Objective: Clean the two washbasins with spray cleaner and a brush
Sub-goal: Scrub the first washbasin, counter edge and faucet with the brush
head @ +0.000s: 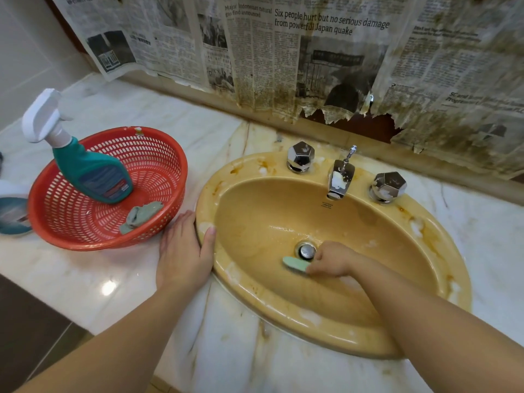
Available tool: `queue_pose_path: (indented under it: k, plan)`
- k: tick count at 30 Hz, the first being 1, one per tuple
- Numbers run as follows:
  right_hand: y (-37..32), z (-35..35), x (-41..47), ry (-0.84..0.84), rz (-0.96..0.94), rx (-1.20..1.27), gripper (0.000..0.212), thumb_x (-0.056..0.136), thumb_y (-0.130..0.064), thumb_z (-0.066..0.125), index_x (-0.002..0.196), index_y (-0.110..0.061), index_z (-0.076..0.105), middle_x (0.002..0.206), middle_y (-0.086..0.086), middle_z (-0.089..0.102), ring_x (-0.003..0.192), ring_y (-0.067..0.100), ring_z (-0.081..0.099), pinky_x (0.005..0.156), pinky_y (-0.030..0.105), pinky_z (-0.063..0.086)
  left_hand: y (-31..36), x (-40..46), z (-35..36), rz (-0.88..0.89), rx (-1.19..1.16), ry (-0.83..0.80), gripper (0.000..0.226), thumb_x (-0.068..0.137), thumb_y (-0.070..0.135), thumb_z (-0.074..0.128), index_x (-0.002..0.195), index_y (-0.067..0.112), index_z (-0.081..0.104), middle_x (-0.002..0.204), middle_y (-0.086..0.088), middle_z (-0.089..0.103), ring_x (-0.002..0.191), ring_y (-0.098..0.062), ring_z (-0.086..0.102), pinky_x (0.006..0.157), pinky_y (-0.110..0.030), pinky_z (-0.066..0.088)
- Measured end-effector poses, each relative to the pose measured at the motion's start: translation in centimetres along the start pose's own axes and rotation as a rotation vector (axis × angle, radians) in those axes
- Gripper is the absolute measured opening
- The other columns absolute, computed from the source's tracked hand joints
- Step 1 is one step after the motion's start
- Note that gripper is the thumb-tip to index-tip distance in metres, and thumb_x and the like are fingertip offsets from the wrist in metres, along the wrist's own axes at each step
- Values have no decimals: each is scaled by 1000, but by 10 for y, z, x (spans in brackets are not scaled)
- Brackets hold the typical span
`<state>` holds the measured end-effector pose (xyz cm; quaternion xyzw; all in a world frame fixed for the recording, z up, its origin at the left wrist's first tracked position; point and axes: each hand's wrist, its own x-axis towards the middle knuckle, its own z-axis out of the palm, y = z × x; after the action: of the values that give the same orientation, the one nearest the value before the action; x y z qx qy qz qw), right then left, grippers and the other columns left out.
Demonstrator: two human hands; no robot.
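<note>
The head view is the only 1 here. It looks down on a yellow washbasin (397, 251) set in a marble desk (119, 279), with the right hand (331, 262) down at the bottom of the bowl. Its fingers are curled around a pale green brush (293, 263), whose front end pokes out to the left, just beside the chrome drain plug (306, 251).

The step in hand looks like scrubbing the bowl floor around the drain. To do it well, I would keep the bristles flat on the glaze and work in short strokes outward from the plug. The brown stains on the rim and the foam patches there will need the same treatment. So will the foam on the spout (340, 180) and the 2 tap knobs, left knob (300, 156) and right knob (388, 185).

The right forearm reaches in from the lower right, over the near rim, with the wrist dropped into the bowl. The left hand (184, 251) lies flat on the desk at the basin's left edge, fingers straight and close together, thumb hooked over the rim. It holds nothing and seems to brace the body.

The spray cleaner (93, 171), a teal bottle with a white trigger, leans in a red basket (158, 171) to the left. A grey-green cloth (141, 215) lies in that basket. A second washbasin is not in view. Stained, torn newspaper (312, 52) covers the wall behind.
</note>
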<state>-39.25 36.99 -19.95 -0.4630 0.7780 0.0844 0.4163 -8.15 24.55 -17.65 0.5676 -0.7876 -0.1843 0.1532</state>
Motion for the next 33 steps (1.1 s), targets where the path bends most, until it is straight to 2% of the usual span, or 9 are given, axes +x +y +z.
queue_pose_path:
  k: [3, 5, 7, 11, 16, 19, 24, 29, 33]
  plan:
    - [-13, 6, 6, 306, 64, -11, 26, 91, -41, 60, 95, -17, 69, 77, -2, 58, 71, 19, 59, 52, 29, 37, 0, 1, 0, 5, 2, 0, 65, 101, 63, 29, 151, 22, 34, 153, -3, 44, 145, -24, 35, 122, -49, 27]
    - [-25, 8, 3, 171, -76, -6, 24, 92, -40, 64, 83, -18, 67, 70, -6, 48, 67, 16, 51, 50, 27, 32, 0, 1, 0, 6, 1, 2, 65, 101, 63, 29, 151, 22, 35, 153, -2, 44, 144, -24, 35, 122, -49, 27]
    - [-31, 11, -2, -29, -142, 8, 38, 87, -43, 73, 61, -20, 58, 67, -4, 46, 63, 16, 46, 49, 28, 29, 0, 1, 1, 6, -5, 2, 65, 100, 62, 29, 151, 21, 35, 153, -3, 44, 145, -24, 35, 122, -48, 26]
    - [-14, -4, 0, 143, 72, -18, 29, 89, -42, 67, 86, -13, 67, 78, 2, 62, 77, 23, 63, 52, 29, 35, -1, 1, 1, 3, -1, 1, 66, 99, 63, 29, 150, 22, 36, 153, -2, 44, 144, -23, 35, 122, -48, 27]
    - [-23, 1, -12, 123, 107, -124, 28, 88, -38, 65, 74, -17, 52, 72, -1, 52, 64, 17, 51, 52, 29, 35, 0, 1, 1, 5, 1, -1, 66, 100, 62, 30, 150, 21, 37, 153, -3, 44, 144, -24, 35, 121, -49, 27]
    - [-24, 0, -14, 275, 169, -128, 14, 92, -27, 55, 98, -17, 63, 80, -1, 53, 75, 21, 58, 58, 30, 43, 0, 0, 0, 7, 0, -1, 63, 101, 59, 32, 150, 20, 37, 153, -4, 44, 144, -25, 36, 121, -49, 27]
    - [-40, -8, -19, 138, 220, -219, 12, 90, -12, 58, 101, -16, 61, 84, 2, 54, 72, 19, 57, 57, 29, 45, 0, 1, 0, 12, 5, 7, 61, 101, 57, 33, 149, 19, 38, 151, -5, 46, 143, -26, 37, 121, -50, 27]
    - [-44, 4, -25, 117, 207, -282, 27, 89, -5, 53, 103, -28, 54, 89, -2, 50, 95, 24, 62, 87, 38, 58, 2, 0, -1, 17, -12, 12, 59, 101, 57, 32, 146, 20, 40, 146, -4, 49, 139, -26, 40, 119, -50, 30]
    - [-35, 13, -23, 171, 210, -206, 17, 91, -8, 50, 98, -23, 50, 90, -1, 52, 91, 23, 64, 78, 34, 56, 0, 1, 0, 19, -9, 9, 59, 100, 58, 31, 144, 20, 41, 143, -4, 51, 137, -26, 43, 117, -51, 32]
